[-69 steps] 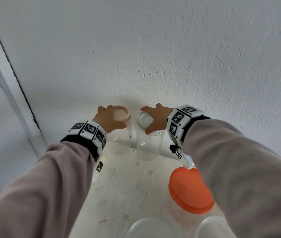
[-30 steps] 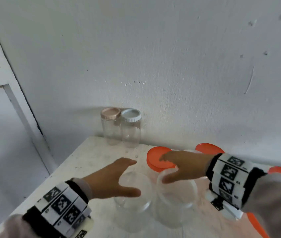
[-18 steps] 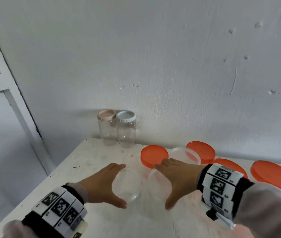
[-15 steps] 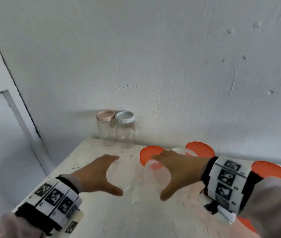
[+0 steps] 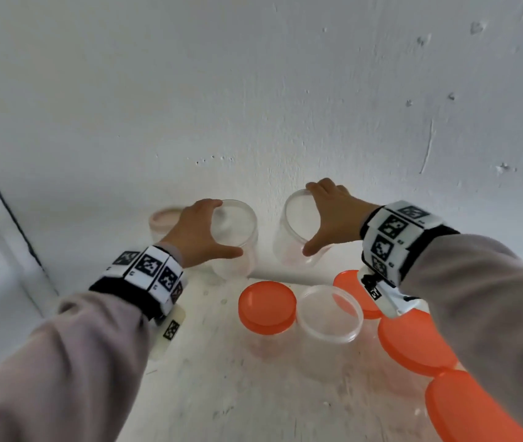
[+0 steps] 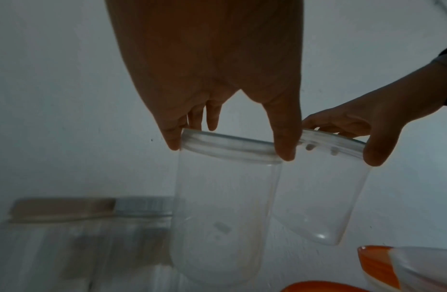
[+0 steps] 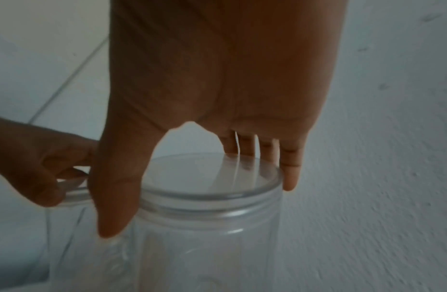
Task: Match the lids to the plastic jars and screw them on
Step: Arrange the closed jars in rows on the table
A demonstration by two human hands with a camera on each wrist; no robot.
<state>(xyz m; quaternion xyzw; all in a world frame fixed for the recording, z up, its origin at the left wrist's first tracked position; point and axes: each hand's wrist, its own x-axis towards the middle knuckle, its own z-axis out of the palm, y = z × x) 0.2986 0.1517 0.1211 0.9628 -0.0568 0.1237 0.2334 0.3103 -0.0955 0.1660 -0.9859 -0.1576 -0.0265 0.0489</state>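
Note:
My left hand [image 5: 226,227] grips a clear lidless jar [image 5: 237,224] by its rim from above, next to the back wall. The left wrist view shows this jar [image 6: 222,217] upright, thumb and fingers around the rim, its base close to the table. My right hand [image 5: 309,218] grips a second clear lidless jar [image 5: 295,224] the same way. That jar [image 6: 322,197] hangs tilted above the table, right of the first. Several orange lids, such as one [image 5: 266,303] and another [image 5: 413,339], lie loose nearer me.
Two small jars stand at the back left, one with a pink lid [image 6: 60,209], one with a white lid [image 6: 142,205]. A third open clear jar [image 5: 330,314] stands among the orange lids on the white table [image 5: 221,378]. The wall is right behind my hands.
Both hands took hold of the two open jars near the front of the table and carried them to the back wall, next to the small lidded jars.

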